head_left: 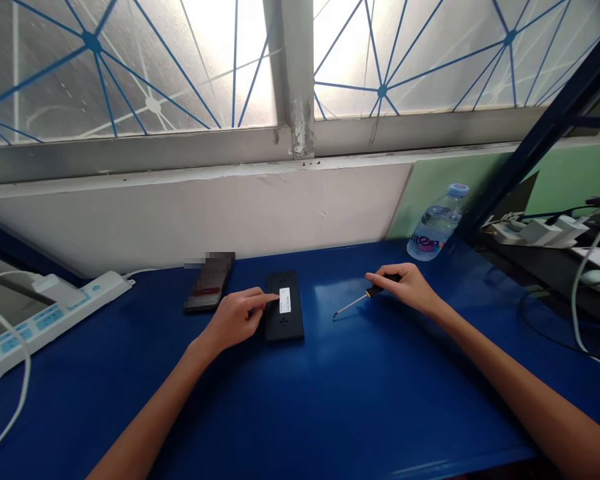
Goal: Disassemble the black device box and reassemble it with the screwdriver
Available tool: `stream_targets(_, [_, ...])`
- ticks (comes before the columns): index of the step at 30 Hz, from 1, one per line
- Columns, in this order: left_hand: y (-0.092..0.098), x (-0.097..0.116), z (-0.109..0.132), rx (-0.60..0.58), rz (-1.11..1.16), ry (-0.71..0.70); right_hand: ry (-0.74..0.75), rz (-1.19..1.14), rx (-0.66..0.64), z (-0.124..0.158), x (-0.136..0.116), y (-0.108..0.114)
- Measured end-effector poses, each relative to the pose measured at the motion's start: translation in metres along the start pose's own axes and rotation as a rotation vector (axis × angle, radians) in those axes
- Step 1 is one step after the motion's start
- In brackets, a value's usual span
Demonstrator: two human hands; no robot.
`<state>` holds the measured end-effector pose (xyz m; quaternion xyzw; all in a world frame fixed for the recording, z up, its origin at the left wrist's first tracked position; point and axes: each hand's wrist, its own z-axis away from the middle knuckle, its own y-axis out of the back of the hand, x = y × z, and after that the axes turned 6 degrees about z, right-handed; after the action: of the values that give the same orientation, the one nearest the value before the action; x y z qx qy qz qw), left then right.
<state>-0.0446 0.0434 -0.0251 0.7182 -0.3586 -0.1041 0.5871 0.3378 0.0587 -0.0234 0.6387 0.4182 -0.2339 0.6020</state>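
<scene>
A flat black rectangular case [291,328] with a white label [285,300] lies on the blue table. My left hand [237,319] is beside it, index finger stretched out onto the label's left edge and the other fingers curled. It holds nothing. To the right, my right hand [410,287] grips a screwdriver [353,305] by its black and yellow handle. The shaft slants down to the left, and a small dark bit at its tip, maybe a screw, is too small to make out. A dark phone-like device [211,283] lies left of the case.
On the left, a white power strip [97,293] with a plugged-in adapter and cable crosses the blue table [300,413]. A water bottle [434,227] stands at the back right by a blue metal post [520,157]. Chargers [545,231] and cables crowd the far right.
</scene>
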Motion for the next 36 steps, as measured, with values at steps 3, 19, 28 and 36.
stream_targets(3, [-0.007, 0.003, -0.001, 0.034, -0.219, -0.085, 0.003, 0.033, 0.017, -0.001, 0.004, 0.001])
stream_targets(19, [-0.004, 0.031, -0.007, -0.207, -0.194, -0.213, -0.017, 0.064, 0.048, -0.002, 0.003, 0.003])
stream_targets(28, [0.003, 0.025, -0.003, -0.142, -0.117, -0.099, -0.028, 0.051, 0.084, -0.003, 0.007, 0.003])
stream_targets(36, [0.004, 0.022, -0.002, -0.109, -0.022, 0.021, -0.128, -0.054, 0.103, -0.003, 0.005, -0.002])
